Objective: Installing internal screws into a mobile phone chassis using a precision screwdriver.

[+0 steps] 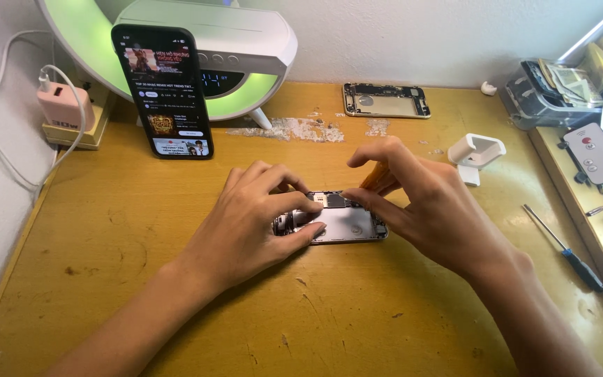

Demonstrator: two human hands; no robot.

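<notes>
Worn yellow wood, scuffed and flaking near the far wall, makes up the workbench (141,279) where I sit over an opened phone body (343,225) lying flat at the centre. My left hand (246,223) rests on its left end, fingers curled down and pressing it to the bench rather than gripping it. My right hand (420,202) hovers at the phone's far right edge, thumb and forefinger pinched on an orange pry tool (373,178). With its metal frame and exposed boards, the phone body looks light, stiff and fragile; I judge it best held by the bare edges, not the inner parts. On the far left, a second phone (165,91) stands with its screen lit against a white crescent lamp (232,49). Farther back lies an empty phone shell (386,100). A screwdriver (563,246) lies to the right, near a white stand (477,153).
</notes>
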